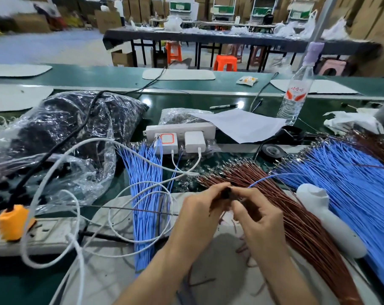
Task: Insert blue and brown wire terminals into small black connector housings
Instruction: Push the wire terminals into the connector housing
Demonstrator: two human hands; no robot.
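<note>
My left hand (pixel 203 208) pinches a small black connector housing (pixel 227 193) between thumb and fingers at the middle of the bench. My right hand (pixel 256 211) meets it from the right and pinches a single blue wire (pixel 268 178), which arcs up and away to the right. The wire's terminal end is hidden between my fingertips. A fan of brown wires (pixel 281 208) lies just behind and right of my hands. A big bundle of blue wires (pixel 349 179) lies further right, and a smaller blue bundle (pixel 146 186) lies to the left.
A clear bag of black housings (pixel 61 133) fills the left. White charger cables (pixel 76 205) loop over the mat by a power strip (pixel 180 134), and an orange plug (pixel 13 222) sits at near left. A white handheld device (pixel 327 219), tape roll (pixel 272 150), paper sheet (pixel 241 125) and water bottle (pixel 296 93) stand on the right.
</note>
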